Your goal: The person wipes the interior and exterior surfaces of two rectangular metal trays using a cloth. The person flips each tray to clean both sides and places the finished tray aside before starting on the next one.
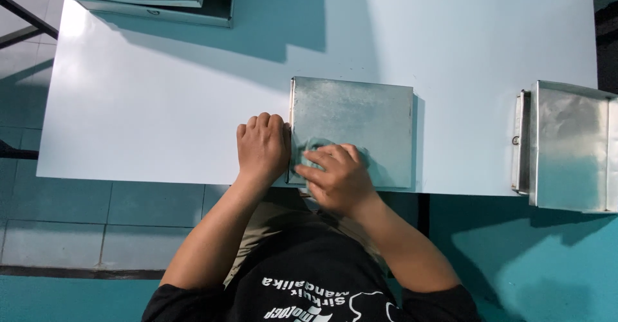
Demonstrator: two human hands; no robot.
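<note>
No packages, labels, signs or screens anywhere in view.

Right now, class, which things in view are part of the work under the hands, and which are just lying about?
In hand:
metal tray, upside down
teal cloth, pressed on it by the right hand
left hand, steadying the tray's edge

Lying about:
stacked trays, far corner
metal trays, at the right of the white table
</note>
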